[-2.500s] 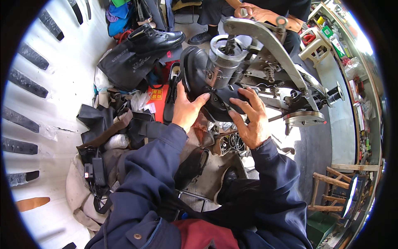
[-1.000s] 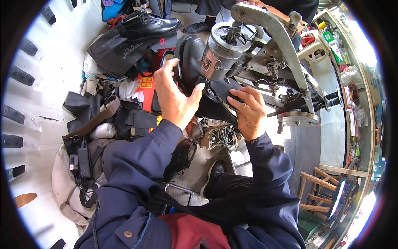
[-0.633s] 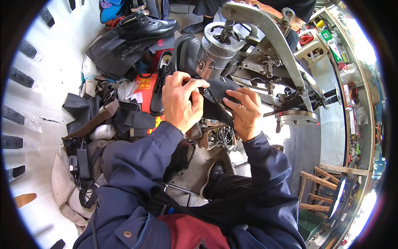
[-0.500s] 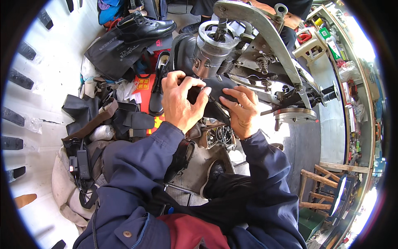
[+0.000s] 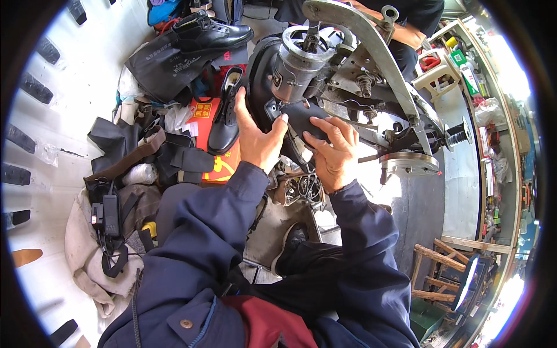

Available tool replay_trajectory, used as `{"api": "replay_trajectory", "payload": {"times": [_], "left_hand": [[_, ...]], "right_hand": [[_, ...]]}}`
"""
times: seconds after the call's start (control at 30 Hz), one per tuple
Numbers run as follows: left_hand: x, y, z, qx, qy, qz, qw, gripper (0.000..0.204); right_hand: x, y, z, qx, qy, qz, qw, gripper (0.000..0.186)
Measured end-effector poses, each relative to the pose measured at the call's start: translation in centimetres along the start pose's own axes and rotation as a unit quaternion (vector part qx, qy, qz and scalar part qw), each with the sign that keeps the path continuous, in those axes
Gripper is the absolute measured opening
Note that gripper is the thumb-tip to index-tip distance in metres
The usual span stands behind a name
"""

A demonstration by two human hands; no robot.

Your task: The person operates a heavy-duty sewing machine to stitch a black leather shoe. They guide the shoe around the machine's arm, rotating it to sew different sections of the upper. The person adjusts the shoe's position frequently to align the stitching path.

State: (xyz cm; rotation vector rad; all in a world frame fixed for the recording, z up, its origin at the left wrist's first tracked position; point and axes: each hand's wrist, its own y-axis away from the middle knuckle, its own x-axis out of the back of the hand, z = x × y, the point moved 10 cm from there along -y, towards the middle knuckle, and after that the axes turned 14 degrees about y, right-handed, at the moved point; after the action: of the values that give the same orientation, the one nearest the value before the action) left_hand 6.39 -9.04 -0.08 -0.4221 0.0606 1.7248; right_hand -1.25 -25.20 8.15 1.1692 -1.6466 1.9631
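In the head view, a crowded workspace surrounds you: a white slotted panel (image 5: 61, 116) along the left and a wooden stool (image 5: 439, 257) at the lower right. A metal machine (image 5: 293, 81) stands before you and carries a black leather boot (image 5: 261, 72) on its left side, up against the upright cylinder.

The work looks under way: the boot is set at the cylinder's lower end and has yet to come off the machine. How much of its leather is done and how much is left, you cannot tell; that spot is too small and dark. To the left, a black shoe (image 5: 224, 133) lies on a red bag (image 5: 204, 136), away from the machine; whether it is finished doesn't show.

Your hands are apart from each other, both at the boot's near side. Your left hand (image 5: 261, 136) has thumb and forefinger spread wide, the boot just beyond them and the thumb tip at the leather's edge. Your right hand (image 5: 335, 152) rests bent fingertips on the boot's black flap (image 5: 300, 119); you cannot tell whether it pinches.
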Motion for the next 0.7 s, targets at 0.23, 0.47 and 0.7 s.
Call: {"api": "replay_trajectory", "payload": {"times": [0.23,0.47,0.7], "left_hand": [[-0.7,-0.1,-1.3,0.017,0.069,-0.021,0.997,0.096],[-0.2,-0.5,-2.2,0.077,0.031,-0.026,0.996,0.099],[-0.4,-1.0,-2.5,0.043,0.012,-0.049,0.998,0.1]], "right_hand": [[-0.1,0.1,-0.4,0.002,-0.003,-0.001,1.0,0.036],[-0.2,-0.2,-1.3,0.007,-0.008,-0.003,1.0,0.035],[-0.4,-0.2,-1.3,-0.008,-0.015,-0.038,0.999,0.033]]}}
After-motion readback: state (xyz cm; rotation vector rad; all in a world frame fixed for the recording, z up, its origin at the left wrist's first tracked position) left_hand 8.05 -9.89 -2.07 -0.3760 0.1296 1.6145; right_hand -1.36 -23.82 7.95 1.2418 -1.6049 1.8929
